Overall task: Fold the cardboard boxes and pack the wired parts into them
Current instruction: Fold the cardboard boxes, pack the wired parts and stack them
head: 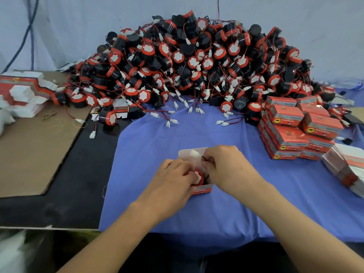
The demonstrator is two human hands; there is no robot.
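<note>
A small red cardboard box [203, 189] stands open on the blue cloth in front of me, its white lid flap [189, 152] raised at the far side. A round red and black wired part [198, 177] sits in the box. My left hand [173, 180] grips the box's left side, fingers curled at the part. My right hand [228, 166] pinches the part's thin wire and white connector above the opening. A large heap of the same wired parts [197, 62] fills the back of the table.
Closed red boxes [295, 131] are stacked at the right, with a pile of flat box blanks [344, 166] beside them. More flat blanks [23, 91] lie at the left on a brown cardboard sheet [29, 150]. Loose wires trail onto the blue cloth [157, 144].
</note>
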